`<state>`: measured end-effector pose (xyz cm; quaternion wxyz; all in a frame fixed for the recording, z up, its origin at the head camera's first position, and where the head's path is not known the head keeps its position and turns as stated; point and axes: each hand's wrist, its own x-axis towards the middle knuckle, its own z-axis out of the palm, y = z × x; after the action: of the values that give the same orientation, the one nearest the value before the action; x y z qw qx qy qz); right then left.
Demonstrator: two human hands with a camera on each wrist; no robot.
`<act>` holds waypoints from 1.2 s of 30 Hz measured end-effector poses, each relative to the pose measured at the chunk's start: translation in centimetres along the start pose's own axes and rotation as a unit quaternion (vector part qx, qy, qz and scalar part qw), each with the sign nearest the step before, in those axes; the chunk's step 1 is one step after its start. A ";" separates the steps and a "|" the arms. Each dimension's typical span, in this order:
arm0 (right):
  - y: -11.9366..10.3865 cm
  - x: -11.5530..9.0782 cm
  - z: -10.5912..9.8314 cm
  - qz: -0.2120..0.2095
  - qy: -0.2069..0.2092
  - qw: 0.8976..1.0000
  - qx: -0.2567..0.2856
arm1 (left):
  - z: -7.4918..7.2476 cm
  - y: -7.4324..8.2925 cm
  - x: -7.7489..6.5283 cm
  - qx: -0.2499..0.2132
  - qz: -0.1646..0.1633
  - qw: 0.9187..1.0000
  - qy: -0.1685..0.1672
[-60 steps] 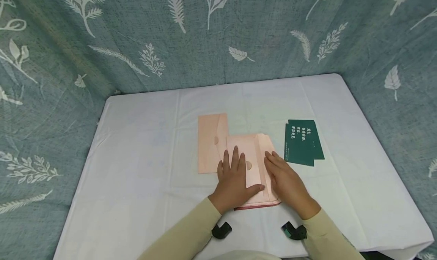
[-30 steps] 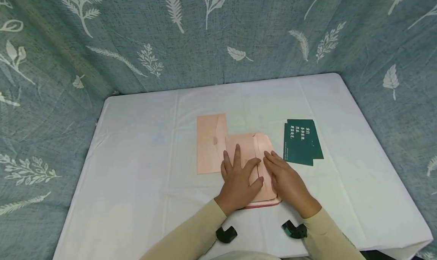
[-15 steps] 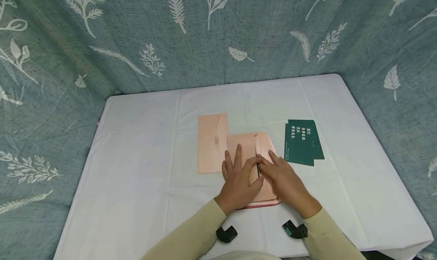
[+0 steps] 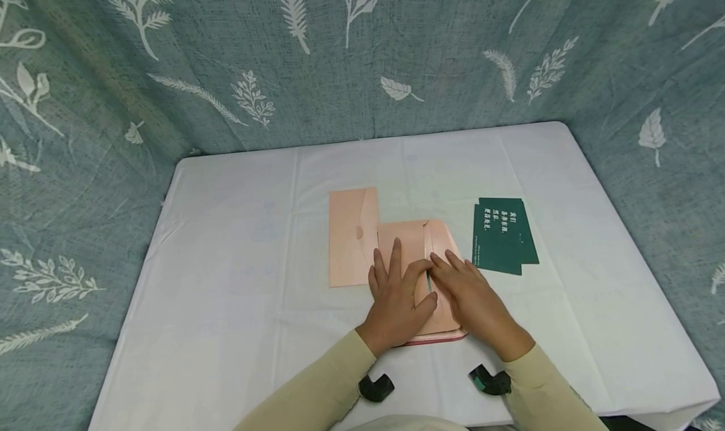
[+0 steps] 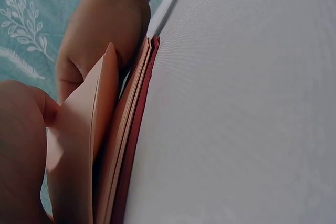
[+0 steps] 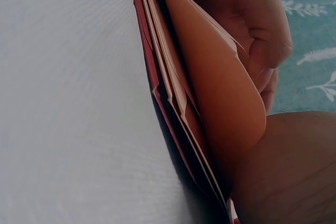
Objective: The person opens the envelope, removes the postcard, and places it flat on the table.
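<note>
A peach envelope [image 4: 404,229] lies on top of a stack, its flap [image 4: 438,233] spread to the right. My left hand [image 4: 393,302] rests over it and pinches the pocket edge between thumb and index finger. In both wrist views this envelope [image 5: 79,129] tilts up from the others, leaving a gap. My right hand [image 4: 476,302] lies on the flap side, fingers extended to the mouth, tips near the left index finger. A thin green-grey line shows at the mouth; I cannot tell what it is. Beneath the stack is a red layer [image 6: 142,40].
Another peach envelope [image 4: 345,242], flap folded over, lies behind left of the stack. Several dark green cards [image 4: 501,239] with white lettering overlap on the right. The white cloth table [image 4: 238,229] is bordered by a green leaf-patterned curtain [image 4: 317,104].
My left hand has gone from spread flat to pinching the envelope's edge, which has lifted. My right fingers have shifted left from the flap to the mouth.
</note>
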<state>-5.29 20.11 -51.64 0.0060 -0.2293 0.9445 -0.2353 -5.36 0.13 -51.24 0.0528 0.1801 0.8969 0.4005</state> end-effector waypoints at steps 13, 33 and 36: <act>-0.2 0.0 -0.2 -0.015 -0.018 1.000 -0.020 | -0.3 0.3 0.0 0.002 -0.005 1.000 -0.005; -0.3 -0.1 -0.8 -0.006 -0.025 1.000 -0.005 | -0.3 0.2 0.0 -0.007 -0.005 1.000 -0.011; -0.2 -0.1 -0.9 -0.001 -0.026 1.000 0.008 | -0.3 0.2 0.0 -0.008 -0.004 1.000 -0.014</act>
<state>-5.22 20.34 -50.76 0.0322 -0.2361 0.9419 -0.2367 -5.34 0.02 -50.84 0.0680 0.1818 0.8937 0.4045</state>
